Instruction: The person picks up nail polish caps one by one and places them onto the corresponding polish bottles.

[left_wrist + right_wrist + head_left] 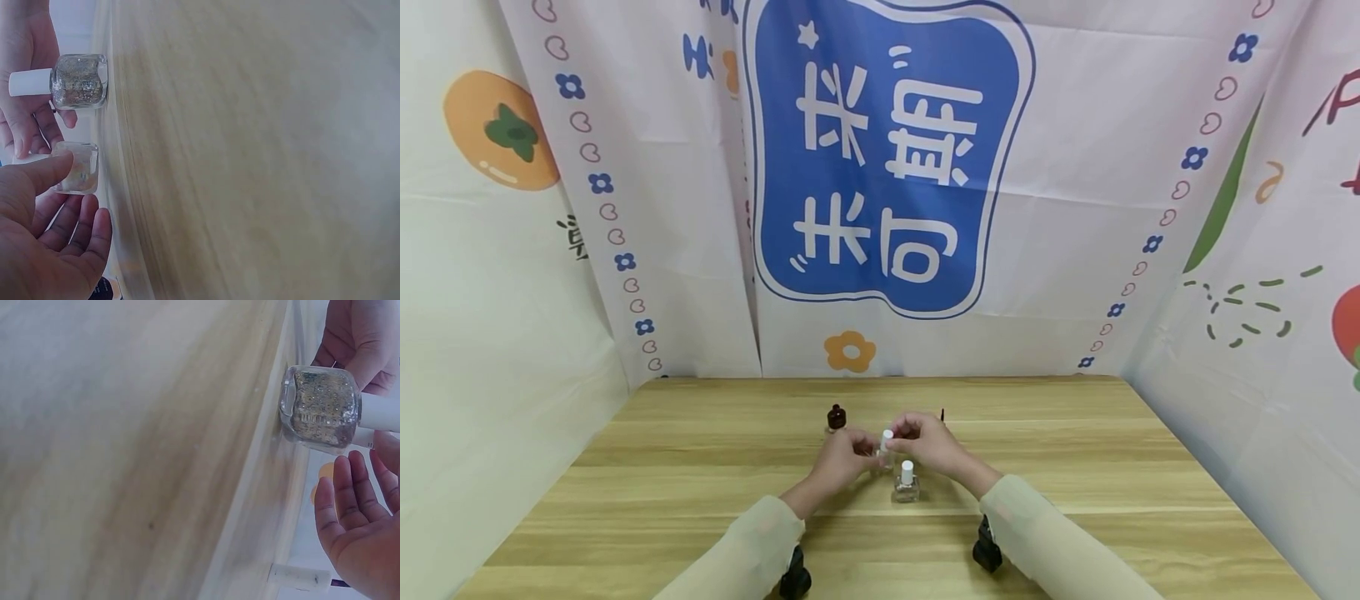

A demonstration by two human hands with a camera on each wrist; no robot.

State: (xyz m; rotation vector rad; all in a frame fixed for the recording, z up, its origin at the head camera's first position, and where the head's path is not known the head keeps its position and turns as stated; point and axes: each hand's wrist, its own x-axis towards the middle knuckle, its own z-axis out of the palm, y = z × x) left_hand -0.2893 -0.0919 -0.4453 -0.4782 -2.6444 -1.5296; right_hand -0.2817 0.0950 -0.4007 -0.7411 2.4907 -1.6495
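A: What do the hands have?

B: One bottle between them, both grasping. The left hand (838, 461) pinches the body of a small clear-glass bottle with pale contents (84, 175); the right hand (927, 442) pinches its white cylindrical cap (887, 436).

A: Which line matters most?

B: The bottle's long axis, I'd judge. It runs close to upright, cap on top. With twelve pointing away from the person, the bottle sits at three o'clock from the left hand and nine from the right. The right is nearer the cap end, the left nearer the base.

A: Is its base on the table?

B: I can't tell.

A: And around it?

B: A squarish clear-glass bottle of silvery glitter with a white cap (907, 490) stands upright just beside, at five o'clock, nearer the right hand. At ten o'clock is a small dark-brown bottle (837, 418), just past the left hand. A thin dark tip (942, 414) shows behind the right hand.

A: Surface, room?

B: A pale wood-grain table (1075, 467); beyond, at twelve, a white printed cloth (1075, 208) with a blue panel (880, 183).
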